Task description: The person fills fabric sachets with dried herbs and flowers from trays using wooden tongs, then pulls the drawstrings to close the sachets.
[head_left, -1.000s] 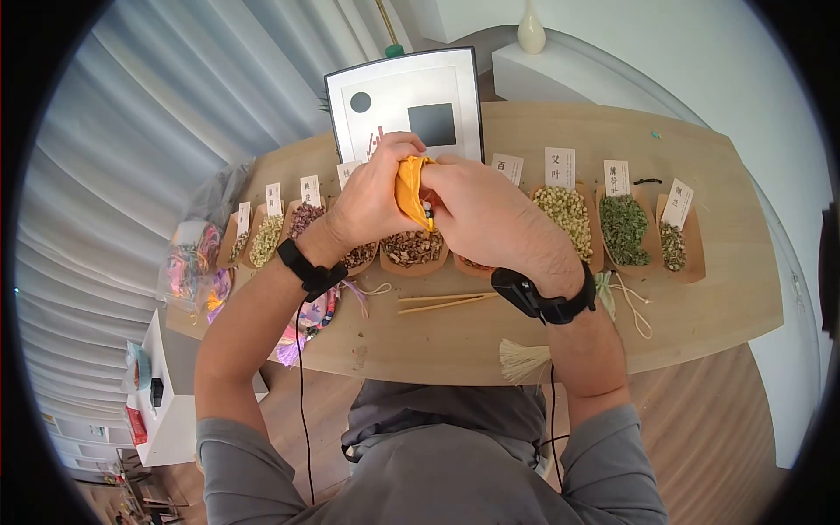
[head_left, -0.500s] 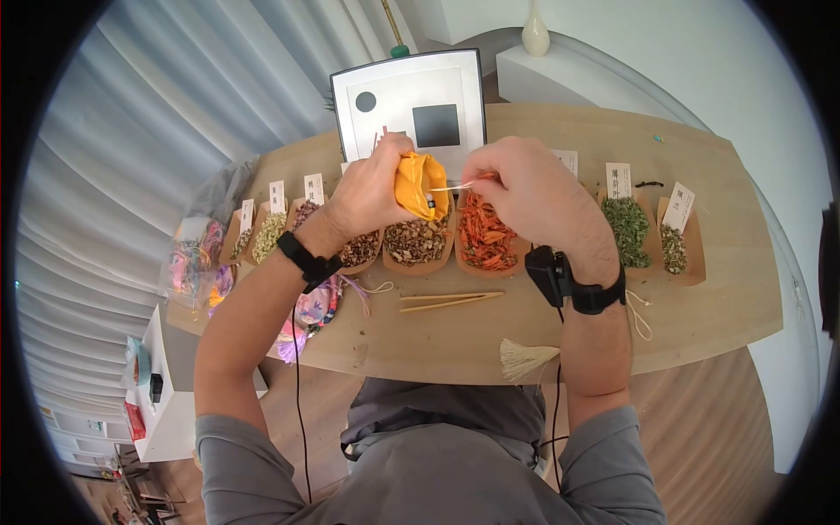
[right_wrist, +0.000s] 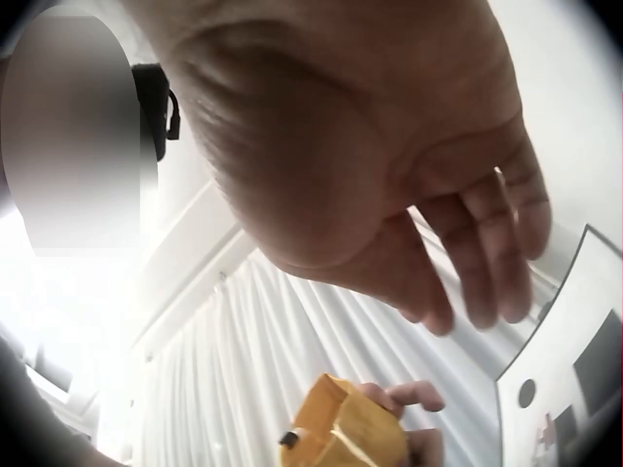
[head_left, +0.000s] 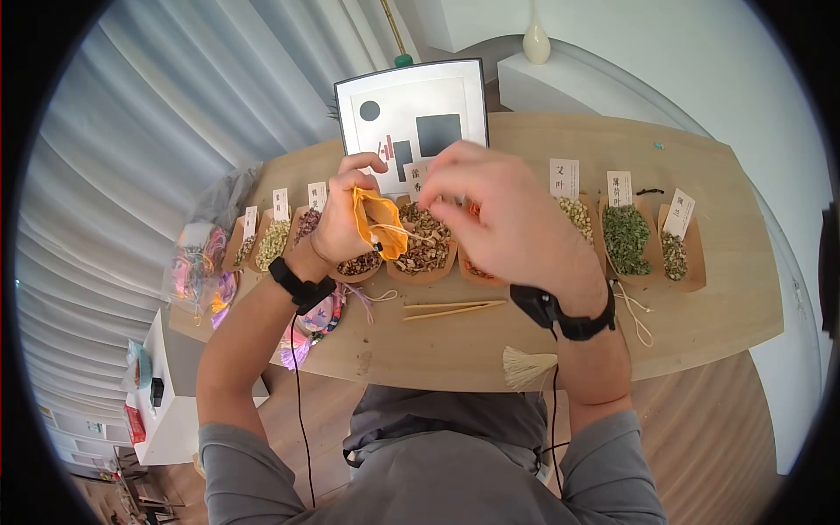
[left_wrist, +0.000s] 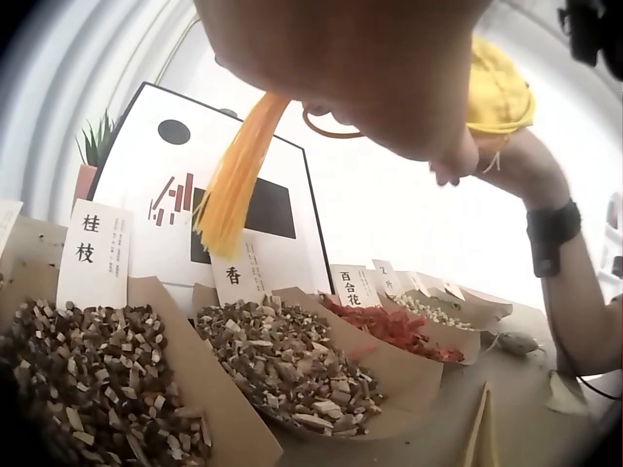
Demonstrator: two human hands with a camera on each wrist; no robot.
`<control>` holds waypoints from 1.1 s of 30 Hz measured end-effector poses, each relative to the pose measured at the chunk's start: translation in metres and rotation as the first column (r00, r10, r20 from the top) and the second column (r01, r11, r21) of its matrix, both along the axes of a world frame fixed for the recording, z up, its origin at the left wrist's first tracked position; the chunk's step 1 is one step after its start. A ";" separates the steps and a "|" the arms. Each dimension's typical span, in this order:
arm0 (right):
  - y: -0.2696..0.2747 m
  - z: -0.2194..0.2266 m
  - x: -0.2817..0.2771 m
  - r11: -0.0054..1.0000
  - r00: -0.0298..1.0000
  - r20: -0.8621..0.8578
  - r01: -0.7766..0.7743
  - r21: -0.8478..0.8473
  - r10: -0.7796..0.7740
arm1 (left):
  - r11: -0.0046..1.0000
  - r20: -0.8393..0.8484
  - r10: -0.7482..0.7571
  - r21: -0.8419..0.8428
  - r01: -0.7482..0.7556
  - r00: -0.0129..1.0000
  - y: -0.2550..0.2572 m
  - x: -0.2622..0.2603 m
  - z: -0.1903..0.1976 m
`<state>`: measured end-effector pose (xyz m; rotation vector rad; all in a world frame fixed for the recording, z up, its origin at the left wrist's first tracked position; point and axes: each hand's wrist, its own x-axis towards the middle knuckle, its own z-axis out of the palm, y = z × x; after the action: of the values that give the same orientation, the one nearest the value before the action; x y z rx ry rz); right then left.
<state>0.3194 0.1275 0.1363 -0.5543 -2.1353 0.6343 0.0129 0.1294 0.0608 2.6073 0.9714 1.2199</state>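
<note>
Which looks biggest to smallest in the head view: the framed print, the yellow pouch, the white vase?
1. framed print
2. yellow pouch, held by the left hand
3. white vase, though it stands farthest from the camera

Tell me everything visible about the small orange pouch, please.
The orange pouch looks like soft fabric, gathered at its mouth, with a dark bead at the lower edge and a pale drawstring running rightward. The left hand grips it, lifted above the paper trays of dried herbs. The right hand seems to pull the string.
</note>
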 end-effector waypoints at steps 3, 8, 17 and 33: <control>-0.015 -0.011 -0.015 0.991 0.989 -0.064 -0.129 0.027 0.131 | 0.999 0.029 -0.029 0.038 0.028 0.999 0.001 -0.002 -0.002; -0.016 -0.034 -0.047 0.996 0.996 0.022 -0.091 0.007 0.091 | 0.989 -0.024 0.102 0.110 -0.099 0.995 -0.013 0.023 0.007; 0.003 -0.045 -0.057 0.993 0.988 0.104 0.115 -0.005 -0.114 | 0.962 -0.097 0.267 0.078 -0.260 0.959 -0.037 0.062 0.025; 0.003 -0.052 -0.071 0.987 0.991 -0.128 -0.051 -0.150 0.031 | 0.657 0.367 0.212 -0.739 0.145 0.906 -0.083 -0.024 0.033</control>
<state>0.2479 0.1308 0.0838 -0.5397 -1.9961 0.8391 -0.0112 0.0462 0.0935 1.5838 1.1147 1.0055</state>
